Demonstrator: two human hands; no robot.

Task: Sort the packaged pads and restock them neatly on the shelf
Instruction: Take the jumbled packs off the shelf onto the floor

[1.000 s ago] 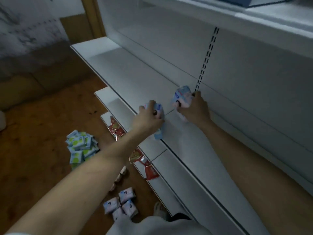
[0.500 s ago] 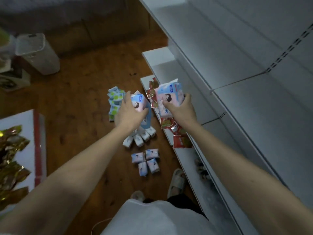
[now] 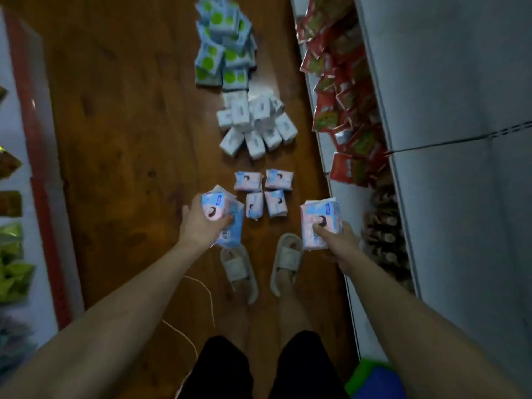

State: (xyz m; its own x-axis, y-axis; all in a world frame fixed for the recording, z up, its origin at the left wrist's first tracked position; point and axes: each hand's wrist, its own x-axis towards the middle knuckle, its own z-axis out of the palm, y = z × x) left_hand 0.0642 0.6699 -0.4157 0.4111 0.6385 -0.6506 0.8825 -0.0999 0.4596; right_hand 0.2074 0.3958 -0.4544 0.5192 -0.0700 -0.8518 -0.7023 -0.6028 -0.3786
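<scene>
Since the earlier frames, our view has dropped from the shelf face to the floor, and both hands have come away from the shelf and lowered over our feet, each with its packs.

Our left hand (image 3: 201, 223) grips a bundle of pink-and-blue pad packs (image 3: 223, 218), fingers curled round them, at about 9 o'clock from the centre. Our right hand (image 3: 335, 240) grips a second bundle (image 3: 321, 220) the same way, thumb across the face, at 3 o'clock. The hands are well apart, with nothing between them but the floor stock.

On the wood floor (image 3: 121, 139), four loose pink packs (image 3: 263, 191) lie in a two-by-two group between the hands and slightly toward 12 o'clock. Beyond them, further toward 12, sits a heap of white packs (image 3: 256, 125); beyond that, a heap of green-dotted packs (image 3: 224, 47) near the top edge.

Toward 2 o'clock, the low shelf (image 3: 339, 194) carries red sachets (image 3: 339, 90) in loose disorder. Right of it rises a grey shelf face (image 3: 460, 139).

Our feet, in grey slippers (image 3: 239, 269), stand just below the hands at 6 o'clock. A thin white cord (image 3: 201, 295) trails on the floor at 7 o'clock. At 9 o'clock, a red-edged rack (image 3: 43, 168) holds green and gold packets, blurred.
</scene>
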